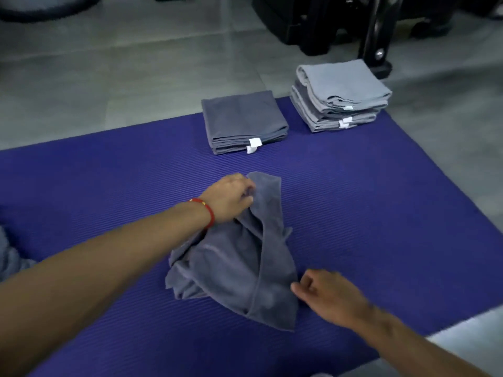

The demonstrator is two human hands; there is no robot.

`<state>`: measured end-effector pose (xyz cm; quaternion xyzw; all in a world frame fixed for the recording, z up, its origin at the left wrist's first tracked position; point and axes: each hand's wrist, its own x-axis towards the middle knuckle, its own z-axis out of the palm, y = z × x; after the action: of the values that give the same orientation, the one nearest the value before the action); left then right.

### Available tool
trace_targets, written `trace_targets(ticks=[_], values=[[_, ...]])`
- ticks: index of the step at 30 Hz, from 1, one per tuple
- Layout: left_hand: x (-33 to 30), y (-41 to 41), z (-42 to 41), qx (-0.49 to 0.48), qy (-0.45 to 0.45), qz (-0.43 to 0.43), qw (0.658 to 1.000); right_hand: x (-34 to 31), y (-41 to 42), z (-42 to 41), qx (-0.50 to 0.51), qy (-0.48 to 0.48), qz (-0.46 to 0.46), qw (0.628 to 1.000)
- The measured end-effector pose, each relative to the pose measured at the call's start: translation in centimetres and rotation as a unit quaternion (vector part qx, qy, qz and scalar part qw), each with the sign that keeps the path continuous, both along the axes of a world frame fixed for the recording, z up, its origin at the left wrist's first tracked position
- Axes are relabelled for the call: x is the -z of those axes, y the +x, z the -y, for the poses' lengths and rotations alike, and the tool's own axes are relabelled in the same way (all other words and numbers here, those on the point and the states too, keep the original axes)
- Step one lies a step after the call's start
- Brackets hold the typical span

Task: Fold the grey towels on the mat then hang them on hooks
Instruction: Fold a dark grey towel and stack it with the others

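Dark grey towel [234, 262] lies crumpled mid-mat [381, 213]. Left hand [228, 198] pinches its far corner; right hand [324, 293] pinches its near edge. Bare mat on both sides.

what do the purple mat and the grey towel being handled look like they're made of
The mat looks like soft foam or rubber with a matte finish: fine parallel ridges run across it and it shows no shine. The crumpled towel looks like plush microfibre or terry cloth: it drapes in limp folds, has a fuzzy matte nap and a stitched hem. The exact fibre cannot be told.
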<state>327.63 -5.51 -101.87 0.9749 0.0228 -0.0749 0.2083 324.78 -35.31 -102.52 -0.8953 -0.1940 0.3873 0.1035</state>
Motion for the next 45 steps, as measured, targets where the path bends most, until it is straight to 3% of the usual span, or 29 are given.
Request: trace_targets(ticks=[7, 9, 11, 16, 18, 20, 22, 25, 29, 32, 34, 38, 42, 45], values=[[4.2, 10.1, 2.7, 0.033, 0.162, -0.119, 0.979, 2.9, -7.0, 0.4, 0.049, -0.002, 0.13, 0.99], [4.4, 10.6, 3.3, 0.047, 0.205, -0.15, 0.966, 3.3, -7.4, 0.2, 0.071, 0.012, 0.124, 0.99], [4.7, 10.7, 2.9, 0.03, 0.214, -0.127, 0.968, 3.1, -7.6, -0.3, 0.089, 0.033, 0.094, 0.991], [1.7, 8.7, 0.1, -0.035, 0.062, -0.01, 0.997, 1.7, -5.7, 0.2, 0.19, 0.124, 0.055, 0.972], [-0.8, 7.1, -2.0, -0.068, 0.006, 0.011, 0.998, 0.8, -3.7, 1.7, 0.307, 0.209, 0.044, 0.928], [-3.3, 5.3, -4.2, -0.101, -0.095, 0.024, 0.99, -0.1, -1.2, 3.4, 0.422, 0.307, 0.031, 0.852], [-5.7, 3.5, -5.7, -0.143, -0.226, 0.054, 0.962, -1.6, 1.5, 4.7, 0.461, 0.372, 0.042, 0.805], [-9.5, 1.9, -6.7, -0.173, -0.395, 0.102, 0.896, -4.6, 5.5, 6.2, 0.454, 0.437, 0.087, 0.772], [-16.5, 1.5, -6.7, -0.177, -0.433, 0.191, 0.863, -12.3, 10.2, 7.3, 0.395, 0.483, 0.186, 0.759], [-21.8, 1.6, -5.7, -0.139, -0.471, 0.233, 0.839, -19.5, 13.2, 7.6, 0.403, 0.559, 0.246, 0.682], [-24.5, 1.7, -4.9, -0.118, -0.48, 0.241, 0.835, -21.9, 13.9, 7.3, 0.425, 0.593, 0.207, 0.652], [-25.6, 2.5, -4.2, -0.122, -0.464, 0.222, 0.849, -17.0, 12.7, 4.9, 0.416, 0.527, 0.087, 0.736], [-23.8, 2.9, -4.9, -0.173, -0.431, 0.195, 0.864, -11.7, 12.1, 5.3, 0.4, 0.499, 0.167, 0.75], [-22.6, 3.4, -5.4, -0.193, -0.431, 0.145, 0.869, -10.2, 11.1, 7.0, 0.41, 0.498, 0.156, 0.748]])
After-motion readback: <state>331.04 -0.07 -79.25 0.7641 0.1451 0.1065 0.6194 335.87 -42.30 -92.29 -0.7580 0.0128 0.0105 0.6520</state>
